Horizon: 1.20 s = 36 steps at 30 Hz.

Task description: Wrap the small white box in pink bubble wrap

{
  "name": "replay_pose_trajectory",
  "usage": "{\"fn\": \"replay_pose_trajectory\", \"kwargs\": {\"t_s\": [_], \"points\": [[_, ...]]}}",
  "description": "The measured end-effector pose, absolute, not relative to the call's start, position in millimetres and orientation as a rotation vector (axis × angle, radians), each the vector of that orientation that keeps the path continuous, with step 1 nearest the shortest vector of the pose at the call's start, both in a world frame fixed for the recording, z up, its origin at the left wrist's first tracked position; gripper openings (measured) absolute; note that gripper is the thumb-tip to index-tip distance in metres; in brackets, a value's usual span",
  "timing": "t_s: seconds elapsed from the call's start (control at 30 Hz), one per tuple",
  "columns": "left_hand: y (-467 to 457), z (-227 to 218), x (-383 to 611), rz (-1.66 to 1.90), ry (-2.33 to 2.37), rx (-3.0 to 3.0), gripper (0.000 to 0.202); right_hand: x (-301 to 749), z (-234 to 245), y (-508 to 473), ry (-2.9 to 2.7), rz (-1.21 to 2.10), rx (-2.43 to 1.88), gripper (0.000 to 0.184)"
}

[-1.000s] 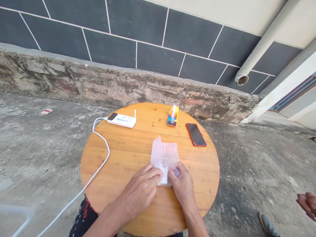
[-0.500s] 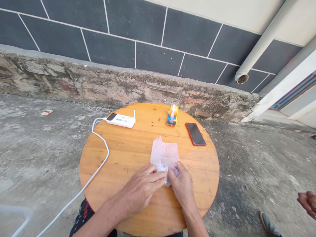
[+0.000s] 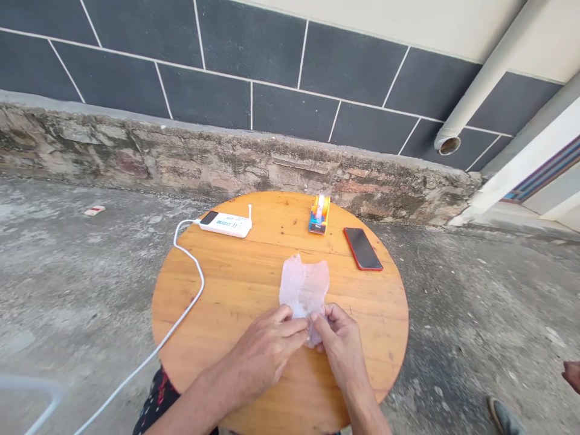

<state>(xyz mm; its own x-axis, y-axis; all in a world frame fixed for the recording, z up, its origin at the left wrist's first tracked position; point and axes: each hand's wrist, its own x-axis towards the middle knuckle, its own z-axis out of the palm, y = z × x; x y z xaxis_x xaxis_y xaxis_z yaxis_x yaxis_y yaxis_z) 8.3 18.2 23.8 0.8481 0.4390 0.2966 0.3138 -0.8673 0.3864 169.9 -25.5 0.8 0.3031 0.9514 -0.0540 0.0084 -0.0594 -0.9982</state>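
A translucent sheet of bubble wrap (image 3: 304, 289) lies on the round wooden table (image 3: 226, 290), its far part flat and its near edge bunched up. My left hand (image 3: 265, 350) pinches that near edge from the left, fingers closed on it. Close against it on the right, my right hand (image 3: 341, 344) grips the same edge. What the wrap covers is hidden under my fingers.
Toward the table's far edge lie a white power strip (image 3: 225, 223) with a cable (image 3: 181, 314) trailing off left, a yellow-blue tape dispenser (image 3: 319, 214) and a red-edged phone (image 3: 362, 248). Another person's hand (image 3: 571, 374) and shoe (image 3: 502, 415) show at lower right.
Both hands have drawn closer together on the near edge of the bubble wrap, lifting and bunching it a little. The view has shifted slightly.
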Motion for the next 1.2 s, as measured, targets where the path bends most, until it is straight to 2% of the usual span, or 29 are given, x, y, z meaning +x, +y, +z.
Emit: {"fn": "replay_pose_trajectory", "kwargs": {"t_s": [0.33, 0.7, 0.93, 1.2], "points": [[14, 12, 6, 0.619, 0.634, 2.679, 0.031, 166, 13, -32, -1.173, 0.957, -1.409, 0.026], [6, -2, 7, 0.955, 0.748, 2.395, 0.040, 169, 17, -38, -1.288, 0.918, -1.469, 0.038], [8, -4, 8, 1.004, 0.733, 2.383, 0.049, 170, 16, -39, -1.389, 0.847, -1.516, 0.026], [9, -7, 8, 1.014, 0.756, 2.387, 0.038, 174, 20, -36, -1.556, 0.766, -1.442, 0.024]]}}
